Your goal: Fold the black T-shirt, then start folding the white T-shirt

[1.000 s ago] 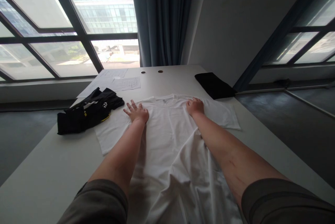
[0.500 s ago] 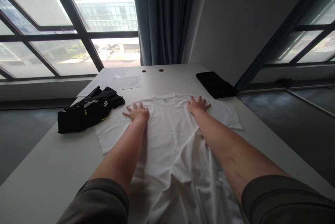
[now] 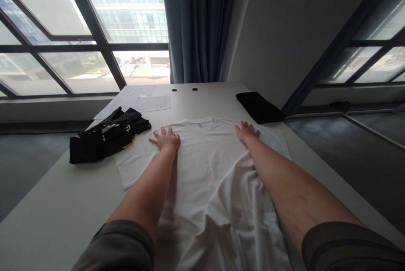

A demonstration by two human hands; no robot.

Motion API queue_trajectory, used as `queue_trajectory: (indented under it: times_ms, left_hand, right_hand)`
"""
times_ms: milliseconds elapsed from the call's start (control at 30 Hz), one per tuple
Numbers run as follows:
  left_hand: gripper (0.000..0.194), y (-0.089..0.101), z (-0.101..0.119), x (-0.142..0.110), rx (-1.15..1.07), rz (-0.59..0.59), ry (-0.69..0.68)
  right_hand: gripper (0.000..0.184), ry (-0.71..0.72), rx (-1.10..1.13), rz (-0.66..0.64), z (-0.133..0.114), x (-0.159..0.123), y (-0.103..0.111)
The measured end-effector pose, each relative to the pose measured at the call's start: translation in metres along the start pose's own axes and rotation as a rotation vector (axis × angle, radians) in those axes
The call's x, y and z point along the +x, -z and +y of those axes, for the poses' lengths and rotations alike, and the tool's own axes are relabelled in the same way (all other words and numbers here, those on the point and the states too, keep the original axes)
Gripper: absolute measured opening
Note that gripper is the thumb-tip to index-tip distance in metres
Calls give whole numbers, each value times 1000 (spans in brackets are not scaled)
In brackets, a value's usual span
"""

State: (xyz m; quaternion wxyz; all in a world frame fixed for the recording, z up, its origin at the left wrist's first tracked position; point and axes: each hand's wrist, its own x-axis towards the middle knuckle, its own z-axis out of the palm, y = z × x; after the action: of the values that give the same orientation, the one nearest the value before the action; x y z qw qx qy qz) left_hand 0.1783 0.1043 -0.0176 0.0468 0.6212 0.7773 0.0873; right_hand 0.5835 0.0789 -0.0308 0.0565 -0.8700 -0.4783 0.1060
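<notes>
As both hands, left (image 3: 166, 140) and right (image 3: 247, 132), press shirt (image 3: 199, 165) | grip: released, fingers spread | black garment (image 3: 107, 136): white logo, illegible

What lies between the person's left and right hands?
Only the upper front of the white T-shirt, just below its collar, in the head view.

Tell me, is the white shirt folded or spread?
Spread: the white shirt lies with both sleeves out, though its lower part is wrinkled.
</notes>
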Motion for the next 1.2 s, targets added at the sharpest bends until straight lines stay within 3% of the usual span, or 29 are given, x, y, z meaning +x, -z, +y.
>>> queue_trajectory:
  times_ms: [200,333,700,867,967,1200]
  left_hand:
    - [66,6,2,-4,-4,-28,-4]
    - [67,11,4,-6,6,-44,2]
    - [67,5,0,-1,21,-26,-6]
    - [66,3,1,-1,14,-4,-19]
    - [65,3,2,-2,8,3,-22]
    - [66,-1,1,1,-18,0,-29]
  right_hand:
    - [67,-51,-10,40,86,11,13]
    - [67,-63,-52,59,118,13,17]
    - [65,-29,-150,191,117,5,15]
    - [67,231,-206,232,117,-4,10]
    - [68,357,-188,179,130,-9,4]
    - [70,217,-198,119,160,-7,4]
